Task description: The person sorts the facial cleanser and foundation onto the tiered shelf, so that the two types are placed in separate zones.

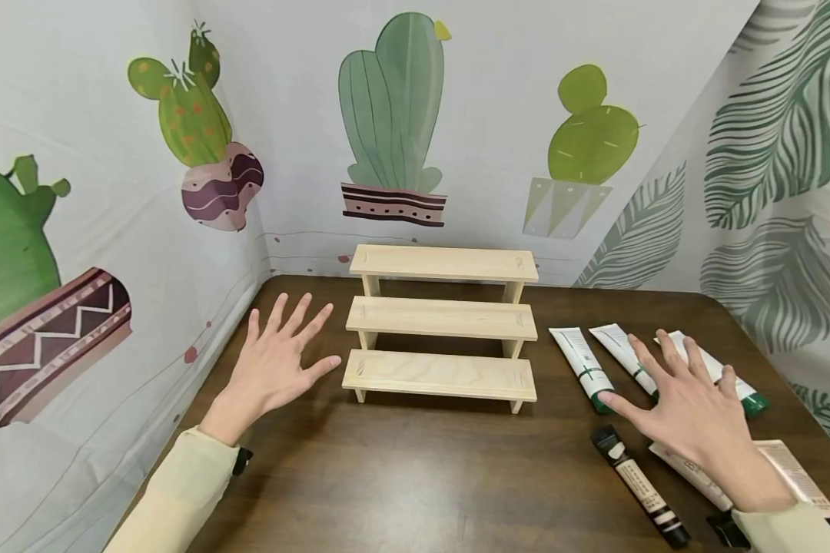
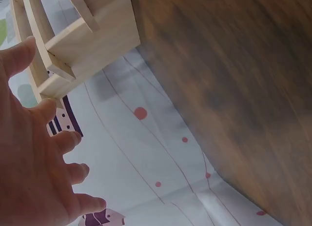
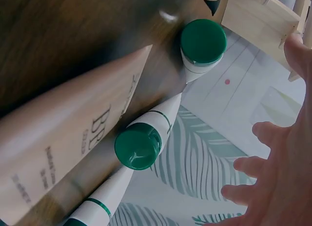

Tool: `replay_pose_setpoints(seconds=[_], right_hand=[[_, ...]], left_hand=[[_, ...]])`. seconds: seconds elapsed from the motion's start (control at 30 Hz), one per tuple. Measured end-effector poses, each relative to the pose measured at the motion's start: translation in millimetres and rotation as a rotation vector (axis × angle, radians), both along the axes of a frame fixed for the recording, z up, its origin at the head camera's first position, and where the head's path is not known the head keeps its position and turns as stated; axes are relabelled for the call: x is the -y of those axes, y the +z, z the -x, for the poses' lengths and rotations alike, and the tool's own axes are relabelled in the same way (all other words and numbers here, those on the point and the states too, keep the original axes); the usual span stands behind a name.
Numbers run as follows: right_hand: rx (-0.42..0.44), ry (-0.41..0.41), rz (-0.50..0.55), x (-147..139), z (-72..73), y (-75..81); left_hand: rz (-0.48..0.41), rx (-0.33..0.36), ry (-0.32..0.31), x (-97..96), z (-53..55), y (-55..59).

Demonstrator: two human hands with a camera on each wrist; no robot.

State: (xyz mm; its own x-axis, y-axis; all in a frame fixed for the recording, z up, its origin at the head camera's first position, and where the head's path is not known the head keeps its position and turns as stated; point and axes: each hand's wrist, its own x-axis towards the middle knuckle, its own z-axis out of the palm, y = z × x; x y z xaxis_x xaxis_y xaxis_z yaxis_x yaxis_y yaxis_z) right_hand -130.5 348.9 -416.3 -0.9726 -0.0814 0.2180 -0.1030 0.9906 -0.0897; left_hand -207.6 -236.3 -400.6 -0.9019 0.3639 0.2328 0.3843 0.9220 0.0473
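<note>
We count six tubes (image 1: 582,362) on one worktop (image 1: 387,468): three with green caps (image 3: 202,40), three without. We also count one wooden stand (image 1: 439,375) with three shelves (image 1: 443,317), and four printed cacti (image 1: 394,107).

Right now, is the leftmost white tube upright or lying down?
Lying: in the head view, the white tube stretches along the table, green cap toward camera.

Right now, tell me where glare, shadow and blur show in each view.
Head view: pale glare on the front of the table; left wrist view: table grain smeared and soft, a faint grey shadow on the cloth beside the wooden stand; right wrist view: small print on the nearest beige tube blurred, a highlight on one green cap.
</note>
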Motion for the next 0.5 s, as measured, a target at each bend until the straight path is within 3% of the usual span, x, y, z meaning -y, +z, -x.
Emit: replay_pose_setpoints(seconds=[0.5], right_hand=[[-0.008,0.038,0.035,6.5,-26.7,1.5]], left_hand=[[-0.034,0.015,-0.029,-17.2,-1.3,-0.7]])
